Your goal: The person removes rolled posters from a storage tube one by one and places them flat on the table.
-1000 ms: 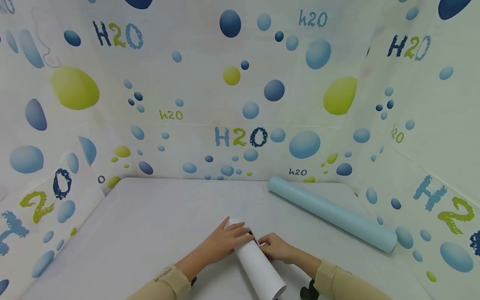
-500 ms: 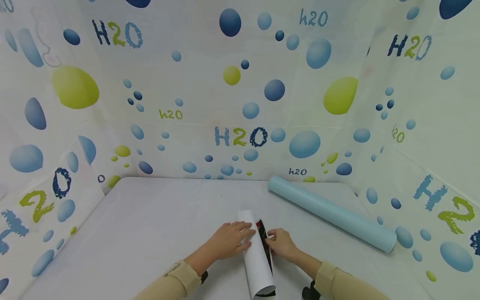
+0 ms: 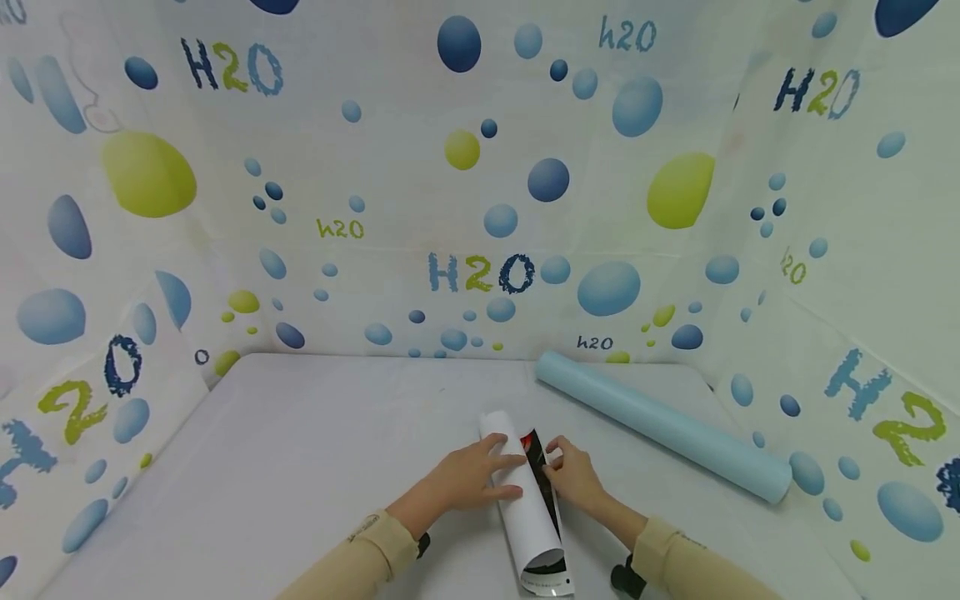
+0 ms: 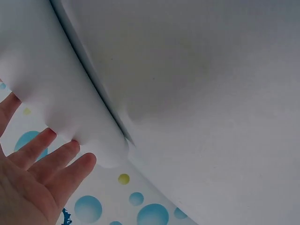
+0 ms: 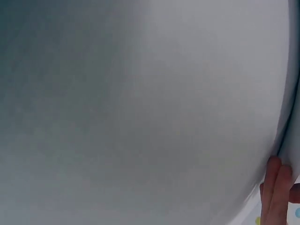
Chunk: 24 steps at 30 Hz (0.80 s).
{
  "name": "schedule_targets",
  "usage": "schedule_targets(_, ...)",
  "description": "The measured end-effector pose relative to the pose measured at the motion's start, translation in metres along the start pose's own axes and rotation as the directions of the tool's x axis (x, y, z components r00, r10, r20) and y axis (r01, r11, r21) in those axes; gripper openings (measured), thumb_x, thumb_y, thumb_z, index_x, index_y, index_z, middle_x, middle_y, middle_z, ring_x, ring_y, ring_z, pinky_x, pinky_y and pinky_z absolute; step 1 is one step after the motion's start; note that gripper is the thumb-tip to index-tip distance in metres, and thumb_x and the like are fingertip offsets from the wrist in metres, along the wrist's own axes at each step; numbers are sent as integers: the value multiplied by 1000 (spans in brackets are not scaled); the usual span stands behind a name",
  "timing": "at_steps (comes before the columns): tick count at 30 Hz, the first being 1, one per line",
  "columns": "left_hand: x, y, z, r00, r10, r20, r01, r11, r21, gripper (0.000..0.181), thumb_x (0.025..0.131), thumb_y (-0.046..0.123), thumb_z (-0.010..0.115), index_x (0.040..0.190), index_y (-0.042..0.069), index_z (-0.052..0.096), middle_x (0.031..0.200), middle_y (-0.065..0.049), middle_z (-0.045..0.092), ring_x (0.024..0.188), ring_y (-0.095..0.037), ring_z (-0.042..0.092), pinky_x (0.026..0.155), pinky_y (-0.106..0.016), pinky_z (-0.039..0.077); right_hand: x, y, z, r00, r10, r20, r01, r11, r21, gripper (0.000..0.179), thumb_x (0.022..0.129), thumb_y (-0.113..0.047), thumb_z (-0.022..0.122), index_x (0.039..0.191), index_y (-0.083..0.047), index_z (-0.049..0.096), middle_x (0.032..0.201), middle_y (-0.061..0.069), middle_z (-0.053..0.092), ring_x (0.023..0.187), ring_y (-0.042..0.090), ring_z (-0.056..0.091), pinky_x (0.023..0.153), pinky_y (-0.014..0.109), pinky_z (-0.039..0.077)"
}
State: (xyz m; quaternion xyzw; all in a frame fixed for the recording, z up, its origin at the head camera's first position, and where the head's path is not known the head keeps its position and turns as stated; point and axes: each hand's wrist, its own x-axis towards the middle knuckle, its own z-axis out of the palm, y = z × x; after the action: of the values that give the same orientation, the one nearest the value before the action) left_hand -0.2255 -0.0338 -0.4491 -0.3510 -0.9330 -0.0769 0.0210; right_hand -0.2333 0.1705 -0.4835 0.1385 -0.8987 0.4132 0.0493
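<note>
A white paper roll [image 3: 527,525], dark inside, lies beneath a spread left hand [image 3: 470,477], right hand [image 3: 576,478] pinching it.

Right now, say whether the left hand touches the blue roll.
No, the left hand rests on the white roll; the blue roll lies apart.

The near edge of the white tabletop [image 3: 337,450] is cut off; the rolled white paper sheet [image 3: 534,529] partly hides its dark print [image 3: 548,503].
</note>
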Motion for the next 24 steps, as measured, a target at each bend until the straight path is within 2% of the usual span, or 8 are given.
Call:
schedule_targets(3, 2, 0, -2, 1000, 0, 2, 0, 1000, -15, 58, 75, 67, 31, 122, 35, 45, 130, -6, 34, 105, -25, 47, 77, -39, 44, 2, 1, -1, 997, -56, -45, 51, 993, -108, 32, 73, -2, 63, 98, -1, 45, 85, 14, 60, 60, 13, 56, 47, 20, 44)
schedule_targets(6, 2, 2, -3, 1000, 12, -8, -12, 1000, -9, 57, 76, 66, 33, 121, 34, 46, 129, -6, 36, 105, -25, 47, 77, -39, 44, 2, -2, -2, 985, -167, -43, 145, 936, -321, 44, 68, -8, 70, 104, -4, 46, 100, 13, 55, 79, 19, 57, 62, 26, 47)
schedule_targets(10, 0, 3, -2, 1000, 24, -17, -24, 999, 28, 56, 77, 64, 34, 121, 32, 46, 128, -7, 37, 109, -25, 44, 77, -40, 43, 2, -7, -5, 936, -337, 105, 331, 735, -591, 61, 61, -16, 75, 114, -5, 48, 120, 9, 45, 111, 25, 42, 84, 36, 40)
schedule_targets(13, 0, 4, -1, 1000, 17, -7, -17, 998, 60, 58, 77, 65, 32, 124, 32, 43, 130, -7, 35, 111, -26, 41, 76, -41, 44, 0, -9, -7, 881, -396, 260, 466, 622, -629, 67, 63, -18, 74, 122, -5, 45, 127, 9, 41, 118, 26, 33, 90, 44, 33)
schedule_targets(15, -1, 5, -1, 1000, 13, -7, -13, 997, 74, 59, 77, 65, 31, 125, 32, 41, 130, -7, 34, 112, -26, 41, 75, -41, 44, -2, -9, -8, 856, -398, 331, 516, 609, -602, 68, 67, -19, 71, 125, -1, 40, 128, 12, 40, 119, 28, 33, 91, 49, 28)
schedule_targets(17, -1, 5, -1, 1000, 15, -14, -14, 997, 82, 59, 77, 65, 31, 125, 31, 41, 130, -6, 34, 112, -25, 41, 74, -40, 44, -3, -9, -9, 851, -360, 383, 525, 631, -571, 71, 71, -23, 68, 128, 1, 33, 128, 13, 39, 119, 27, 33, 92, 52, 24)
schedule_targets(20, -1, 5, 0, 999, 38, -38, -34, 995, 90, 57, 78, 63, 33, 123, 30, 45, 129, -6, 35, 113, -25, 39, 76, -41, 43, -5, -8, -12, 855, -265, 445, 485, 714, -506, 76, 74, -29, 64, 132, 2, 24, 131, 14, 35, 119, 26, 32, 95, 52, 16)
schedule_targets(24, -1, 4, 2, 996, 77, -47, -71, 990, 123, 55, 79, 62, 34, 120, 28, 48, 132, -2, 33, 120, -23, 30, 82, -47, 38, -6, -4, -16, 836, -184, 516, 435, 795, -422, 86, 73, -44, 61, 134, 0, 18, 134, 14, 29, 122, 26, 27, 96, 54, 11)
